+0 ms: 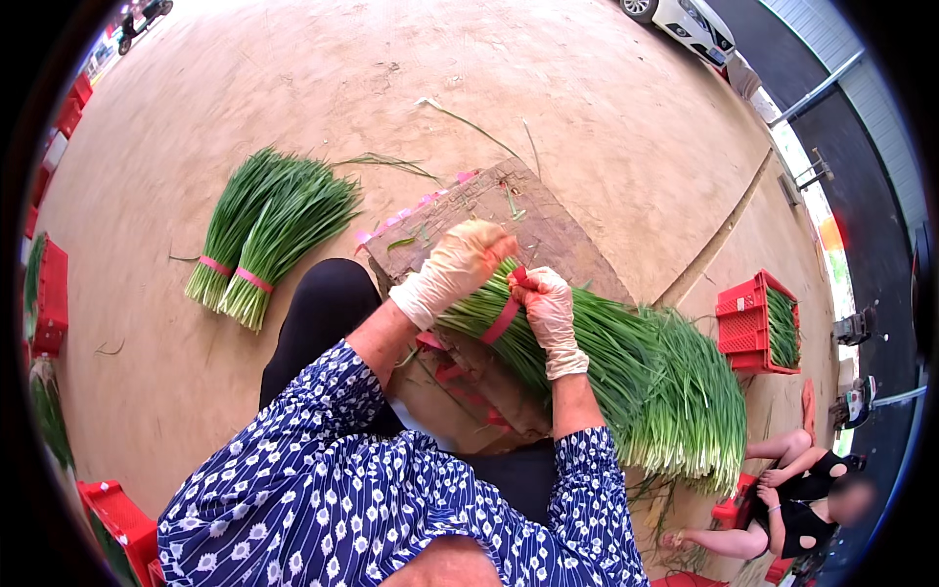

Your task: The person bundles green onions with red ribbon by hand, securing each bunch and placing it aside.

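Both my hands wear thin whitish gloves and work close together over a wooden board (562, 230). My left hand (460, 266) is closed in a fist-like grip, slightly blurred; what its fingers hold is hidden. My right hand (550, 315) pinches a red strip (519, 277) around some green stalks beside the left hand. Under my hands lies a bunch of garlic chives (469, 315) with a pink-red band (502, 320) around it. A large loose heap of garlic chives (675, 391) spreads to the right, pale ends toward the lower right.
Two banded bunches of chives (279, 230) lie on the floor at left. Pink-red strips (450, 372) hang along the board's near edge. A red crate (745, 323) of greens stands at right; more red crates (117, 523) line the left. A person (797, 499) sits at lower right.
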Action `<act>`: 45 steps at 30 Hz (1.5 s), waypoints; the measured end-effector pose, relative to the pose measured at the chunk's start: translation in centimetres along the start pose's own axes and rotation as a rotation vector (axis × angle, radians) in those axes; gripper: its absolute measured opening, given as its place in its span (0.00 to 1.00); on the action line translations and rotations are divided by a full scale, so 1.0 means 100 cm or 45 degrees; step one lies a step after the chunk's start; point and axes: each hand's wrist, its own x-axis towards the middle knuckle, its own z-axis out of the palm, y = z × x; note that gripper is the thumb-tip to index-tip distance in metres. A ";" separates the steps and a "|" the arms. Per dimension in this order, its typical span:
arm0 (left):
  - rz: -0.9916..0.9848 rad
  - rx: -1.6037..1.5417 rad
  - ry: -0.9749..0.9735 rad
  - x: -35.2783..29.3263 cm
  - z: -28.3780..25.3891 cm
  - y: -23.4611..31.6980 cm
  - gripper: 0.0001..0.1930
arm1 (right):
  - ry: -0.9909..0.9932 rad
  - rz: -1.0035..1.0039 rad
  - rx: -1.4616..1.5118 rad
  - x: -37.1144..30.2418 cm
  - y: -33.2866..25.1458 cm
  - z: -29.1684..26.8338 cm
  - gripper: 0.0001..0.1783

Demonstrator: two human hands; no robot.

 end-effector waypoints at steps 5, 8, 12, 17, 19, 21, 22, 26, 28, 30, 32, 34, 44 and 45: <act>-0.859 -0.871 0.515 -0.001 -0.039 -0.075 0.45 | -0.024 0.067 0.123 0.007 0.004 0.001 0.08; -0.825 -0.795 0.289 -0.013 -0.005 -0.103 0.59 | -0.040 0.017 0.200 0.024 0.001 0.010 0.05; -0.723 -1.087 -0.253 -0.014 0.007 -0.067 0.64 | -0.019 0.117 0.169 0.004 -0.001 -0.006 0.04; -0.786 -1.369 0.032 0.011 -0.020 -0.091 0.65 | 0.057 0.036 0.151 -0.006 -0.029 -0.021 0.06; -0.714 -1.185 -0.021 -0.008 -0.006 -0.072 0.60 | 0.056 -0.013 0.096 -0.006 -0.037 -0.021 0.06; -0.566 -1.031 -0.223 -0.023 0.008 -0.028 0.56 | 0.041 0.026 0.139 -0.017 -0.035 -0.015 0.07; -0.524 -1.012 -0.294 -0.025 0.012 -0.022 0.54 | 0.012 0.059 0.190 -0.018 -0.030 -0.011 0.07; -0.472 -0.681 -0.133 -0.006 -0.022 -0.017 0.38 | 0.017 0.057 0.134 -0.023 -0.022 -0.012 0.07; -0.140 0.033 0.016 -0.008 -0.032 -0.009 0.20 | 0.057 0.108 0.236 -0.018 -0.020 -0.008 0.06; 0.085 0.076 -0.281 -0.015 -0.021 0.002 0.13 | 0.068 0.074 0.187 -0.016 -0.014 -0.004 0.05; 0.377 0.304 -0.247 -0.026 0.006 -0.011 0.11 | 0.057 0.019 0.151 -0.011 -0.013 0.000 0.05; 0.368 0.465 -0.259 -0.028 0.017 -0.005 0.07 | 0.074 0.034 0.103 -0.013 -0.014 -0.001 0.05; -0.076 0.929 -0.416 -0.032 0.042 0.010 0.08 | 0.196 -0.334 -0.272 -0.033 -0.030 0.018 0.09; -0.121 1.010 -0.409 -0.030 0.043 0.021 0.09 | 0.154 -0.376 -0.318 -0.031 -0.025 0.020 0.09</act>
